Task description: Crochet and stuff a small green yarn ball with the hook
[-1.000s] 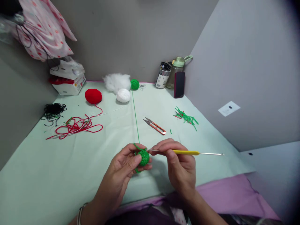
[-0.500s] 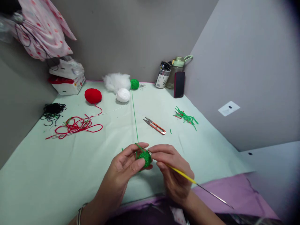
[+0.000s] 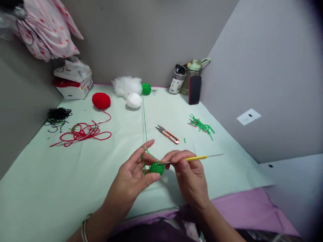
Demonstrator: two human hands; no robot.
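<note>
Between the thumb and fingers of my left hand (image 3: 135, 173) is a small round green crochet piece (image 3: 156, 169). Green yarn (image 3: 145, 124) loops over my raised left index finger and runs back to a green yarn ball (image 3: 146, 89) by the wall. My right hand (image 3: 190, 174) grips a yellow-handled crochet hook (image 3: 196, 158), held nearly level. The hook's thin metal end reaches the top edge of the green piece, where the yarn meets it. Its other metal end points right.
Orange thread snips (image 3: 168, 134) lie beyond my hands, with green yarn scraps (image 3: 201, 126) to their right. At left are a red yarn ball (image 3: 101, 101), tangled red yarn (image 3: 83, 133) and black yarn (image 3: 58, 116). White stuffing (image 3: 127, 86), a white yarn ball (image 3: 133, 101) and a phone (image 3: 195, 90) stand farther back.
The hook has swung from slanting down to the right to nearly level. My left index finger has lifted, stretching the yarn above the green piece. The view has shifted slightly.
</note>
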